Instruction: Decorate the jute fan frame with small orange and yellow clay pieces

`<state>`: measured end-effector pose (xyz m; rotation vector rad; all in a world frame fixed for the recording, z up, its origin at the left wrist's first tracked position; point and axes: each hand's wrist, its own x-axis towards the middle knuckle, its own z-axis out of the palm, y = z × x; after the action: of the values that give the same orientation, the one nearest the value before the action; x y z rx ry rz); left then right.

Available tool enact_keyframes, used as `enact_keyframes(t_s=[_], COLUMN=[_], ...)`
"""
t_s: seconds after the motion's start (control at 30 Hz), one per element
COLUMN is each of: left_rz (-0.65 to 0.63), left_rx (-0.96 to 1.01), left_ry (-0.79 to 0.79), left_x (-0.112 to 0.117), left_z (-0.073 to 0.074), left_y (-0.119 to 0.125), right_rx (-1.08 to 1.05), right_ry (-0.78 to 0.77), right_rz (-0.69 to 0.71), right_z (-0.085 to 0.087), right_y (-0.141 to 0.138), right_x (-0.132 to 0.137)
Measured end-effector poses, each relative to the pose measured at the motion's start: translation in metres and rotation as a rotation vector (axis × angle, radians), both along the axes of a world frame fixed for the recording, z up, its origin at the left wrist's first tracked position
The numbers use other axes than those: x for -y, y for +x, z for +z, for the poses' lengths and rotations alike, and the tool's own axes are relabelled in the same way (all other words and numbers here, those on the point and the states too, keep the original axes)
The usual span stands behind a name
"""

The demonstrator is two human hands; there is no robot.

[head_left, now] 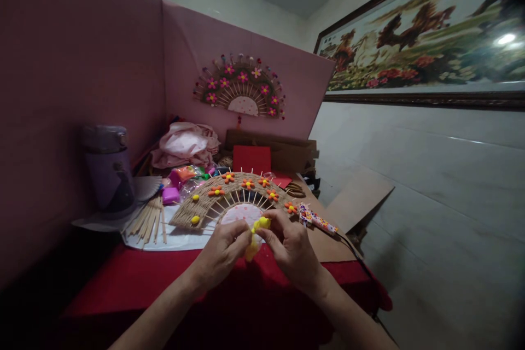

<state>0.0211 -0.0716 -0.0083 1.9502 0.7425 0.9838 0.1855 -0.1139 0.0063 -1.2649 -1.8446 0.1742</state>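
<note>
A soft yellow lump of modelling clay (261, 223) is between my hands, with a thin yellowish part hanging below it that looks like a wrapper. My right hand (293, 246) pinches the lump between thumb and fingers. Close beside it, my left hand (227, 249) is closed at the left edge of the same clay. Just beyond them lies a fan wound with brown twine (223, 183) on thin sticks. Orange flowers with yellow centres (248, 184) sit along its arc, and two lone yellow dots (196, 220) are at its left end. Its pale spotted base (240, 213) is partly hidden by my hands.
Wooden sticks (150, 219), a purple bottle (109, 169) and packets of coloured clay (184, 175) are on the left. A patterned glue gun (315, 219) with a cord lies right on brown board. Behind, a finished fan (241, 85) hangs on a pink panel (180, 44).
</note>
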Motion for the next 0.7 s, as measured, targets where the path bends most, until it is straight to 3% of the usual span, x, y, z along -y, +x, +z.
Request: enact_keyframes(t_s=[0.1, 0.23, 0.43, 0.6, 0.7], left_rz=[-0.002, 0.051, 0.063, 0.096, 0.061], left_rx=[0.004, -0.009, -0.056, -0.018, 0.033], left_ry=[-0.018, -0.012, 0.057, -0.026, -0.028], left_x=[0.0004, 0.0011, 0.0021, -0.0002, -0.0030], left_z=[-0.0010, -0.0001, -0.0006, -0.0047, -0.0016], left_y=[0.0000, -0.0008, 0.0002, 0.0021, 0.0008], right_rx=[-0.003, 0.147, 0.236, 0.296, 0.183], right_ry=[0.015, 0.037, 0.089, 0.035, 0.036], right_rz=[0.022, 0.071, -0.043, 0.103, 0.111], right_z=[0.0003, 0.0024, -0.0017, -0.0007, 0.0028], right_y=[0.0026, 0.0068, 0.0057, 0.0056, 0.0057], right_x=[0.0012, 0.0016, 0.0000, 0.0009, -0.0008])
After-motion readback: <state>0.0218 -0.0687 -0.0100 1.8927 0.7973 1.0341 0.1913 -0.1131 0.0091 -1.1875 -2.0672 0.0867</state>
